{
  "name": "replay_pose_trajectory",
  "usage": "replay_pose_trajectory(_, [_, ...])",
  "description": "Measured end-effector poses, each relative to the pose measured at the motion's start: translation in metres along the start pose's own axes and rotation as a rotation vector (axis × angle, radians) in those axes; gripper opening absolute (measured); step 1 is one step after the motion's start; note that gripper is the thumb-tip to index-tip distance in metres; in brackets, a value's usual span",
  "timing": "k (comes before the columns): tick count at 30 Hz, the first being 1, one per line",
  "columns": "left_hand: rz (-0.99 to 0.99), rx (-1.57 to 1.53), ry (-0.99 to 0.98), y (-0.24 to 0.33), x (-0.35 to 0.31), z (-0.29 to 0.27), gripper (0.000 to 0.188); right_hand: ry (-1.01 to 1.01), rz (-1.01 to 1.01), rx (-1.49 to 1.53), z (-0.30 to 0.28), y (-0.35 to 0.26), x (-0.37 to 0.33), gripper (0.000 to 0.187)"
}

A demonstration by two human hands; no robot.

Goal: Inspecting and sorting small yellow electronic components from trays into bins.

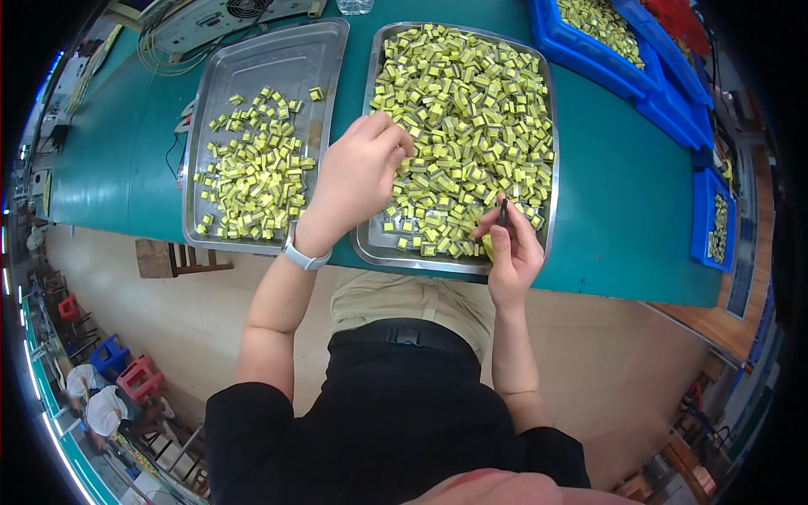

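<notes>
A metal tray (pixel 548 210) in front of me is heaped with small yellow-and-grey block-shaped parts (pixel 463 109). Over its left rim reaches my left hand (pixel 358 177), fingers curled together just above the parts; whether a part sits between the fingertips is hidden. My right hand (pixel 515 257) is at the tray's near right corner, closed around a slim black tool (pixel 503 212) that points up. A yellow piece (pixel 487 244) shows beside its fingers; I cannot tell if they hold it. To the left, a second metal tray (pixel 192 168) carries a smaller pile of the same parts (pixel 261 181).
Both trays rest on a green table (pixel 623 210). Blue bins (pixel 589 50) with more parts stand at the far right, and a smaller blue bin (pixel 714 220) is at the right end. A grey machine with cables (pixel 219 29) sits at the far left.
</notes>
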State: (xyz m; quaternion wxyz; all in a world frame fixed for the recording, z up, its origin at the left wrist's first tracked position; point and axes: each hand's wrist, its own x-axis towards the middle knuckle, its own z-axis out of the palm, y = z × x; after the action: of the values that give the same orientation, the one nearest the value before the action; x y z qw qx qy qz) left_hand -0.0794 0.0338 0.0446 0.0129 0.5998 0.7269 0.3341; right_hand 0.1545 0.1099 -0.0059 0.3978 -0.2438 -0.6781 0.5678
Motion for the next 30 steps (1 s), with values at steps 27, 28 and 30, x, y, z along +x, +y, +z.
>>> replay_pose_trajectory(27, [-0.198,-0.784,-0.149,0.032,0.015,-0.068,0.018,0.019,-0.326,-0.656,0.023,-0.035,0.022,0.044])
replay_pose_trajectory(28, [-0.198,-0.783,-0.147,0.034,0.015,-0.070,0.018,0.030,-0.339,-0.626,0.027,-0.043,0.027,0.046])
replay_pose_trajectory(30, [-0.218,-0.975,-0.228,0.039,0.015,-0.072,0.019,0.000,-0.362,-0.572,0.036,-0.057,0.039,0.055])
